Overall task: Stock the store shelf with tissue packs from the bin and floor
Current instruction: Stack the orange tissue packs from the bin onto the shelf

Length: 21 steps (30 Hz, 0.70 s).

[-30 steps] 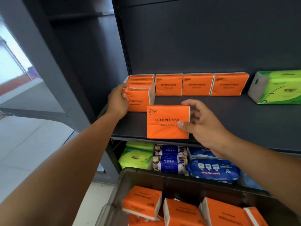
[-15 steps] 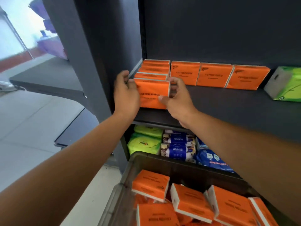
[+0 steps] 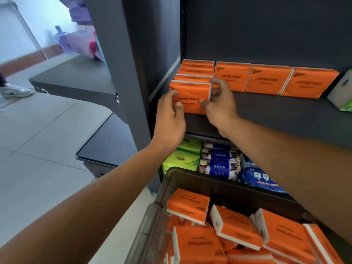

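An orange tissue pack (image 3: 190, 92) stands upright at the front of a row of several orange packs at the left end of the dark shelf (image 3: 276, 119). My left hand (image 3: 169, 121) holds its left lower side, thumb on the front face. My right hand (image 3: 219, 103) pinches its right edge with curled fingers. Three more orange packs (image 3: 266, 80) stand in a row along the shelf's back. Below, the grey bin (image 3: 219, 181) holds several loose orange packs (image 3: 236, 225).
A green tissue pack (image 3: 342, 96) sits at the shelf's right end. The lower shelf holds green (image 3: 181, 161), blue-and-white (image 3: 219, 164) and blue packs (image 3: 261, 180). A dark upright post (image 3: 122, 63) stands to the left. A person's white shoe (image 3: 15, 91) is on the tiled floor.
The right hand carried the orange pack from the shelf's front edge left into the row. Both hands now hold it at the row's front. The camera moved closer and left.
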Each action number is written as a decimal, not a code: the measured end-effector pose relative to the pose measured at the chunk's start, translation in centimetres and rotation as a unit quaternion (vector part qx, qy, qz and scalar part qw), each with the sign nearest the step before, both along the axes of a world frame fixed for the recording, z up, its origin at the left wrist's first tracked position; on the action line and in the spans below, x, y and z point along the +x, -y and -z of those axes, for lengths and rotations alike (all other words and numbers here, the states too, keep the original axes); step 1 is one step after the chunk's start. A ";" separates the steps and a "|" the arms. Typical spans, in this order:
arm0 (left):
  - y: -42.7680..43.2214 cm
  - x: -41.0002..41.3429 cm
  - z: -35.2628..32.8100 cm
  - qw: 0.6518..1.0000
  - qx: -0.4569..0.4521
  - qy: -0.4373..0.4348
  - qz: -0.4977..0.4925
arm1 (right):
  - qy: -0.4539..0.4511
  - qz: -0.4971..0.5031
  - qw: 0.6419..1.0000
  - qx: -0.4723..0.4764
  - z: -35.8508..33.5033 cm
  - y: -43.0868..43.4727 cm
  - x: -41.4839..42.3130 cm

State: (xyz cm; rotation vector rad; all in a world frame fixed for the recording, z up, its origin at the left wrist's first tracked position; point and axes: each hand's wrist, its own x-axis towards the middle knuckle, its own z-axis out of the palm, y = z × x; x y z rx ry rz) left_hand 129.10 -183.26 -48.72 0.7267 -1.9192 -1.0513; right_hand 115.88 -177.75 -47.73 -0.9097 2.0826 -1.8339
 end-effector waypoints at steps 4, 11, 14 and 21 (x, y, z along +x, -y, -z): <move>-1.2 0.6 -0.9 0.997 -0.049 0.053 0.024 | -0.012 0.000 0.997 0.076 -1.4 -2.0 0.2; -3.4 2.8 -3.5 0.962 -0.129 0.240 0.033 | -0.267 -0.041 0.917 0.294 -4.4 -9.2 1.6; -5.4 4.0 -5.3 0.946 -0.122 0.297 0.037 | -0.319 -0.053 0.883 0.341 -5.4 -12.6 2.8; -10.3 7.0 -7.6 0.915 -0.147 0.375 0.036 | -0.329 -0.066 0.853 0.400 -6.3 -20.3 5.7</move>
